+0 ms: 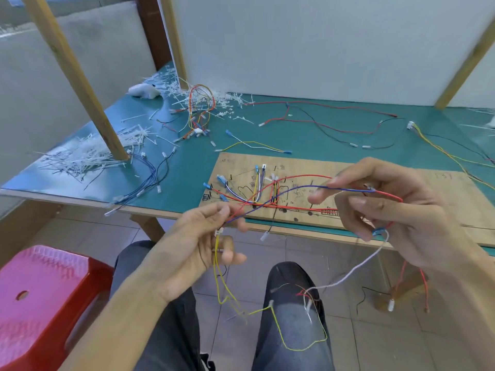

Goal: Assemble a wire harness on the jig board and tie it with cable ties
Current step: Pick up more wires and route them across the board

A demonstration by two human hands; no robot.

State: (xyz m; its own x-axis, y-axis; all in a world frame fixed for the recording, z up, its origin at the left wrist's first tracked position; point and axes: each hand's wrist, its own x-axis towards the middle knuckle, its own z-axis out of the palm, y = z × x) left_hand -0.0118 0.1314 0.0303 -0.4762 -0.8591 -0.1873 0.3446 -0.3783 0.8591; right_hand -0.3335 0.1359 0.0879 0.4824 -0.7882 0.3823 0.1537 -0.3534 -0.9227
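Brightness: bright and even, like daylight; colours clean.
Source: not in view; the wall (321, 44) behind the board (308, 163) is flatly lit.
Glare: a pale sheen on the counter (187, 167) far left of the board.
Shadows: soft and faint; darker only below the board's near edge.
Blur: the left hand (198, 242) and right hand (396, 218) in front of the board are smeared, fingers (321, 198) soft-edged; the wires (356, 266) hanging there are fuzzy.
Distortion: wide-angle; the post (75, 76) left of the board leans outward, and the counter edge bows.
Focus: board markings unreadable; the stool (40, 290) below and left of the board is soft.
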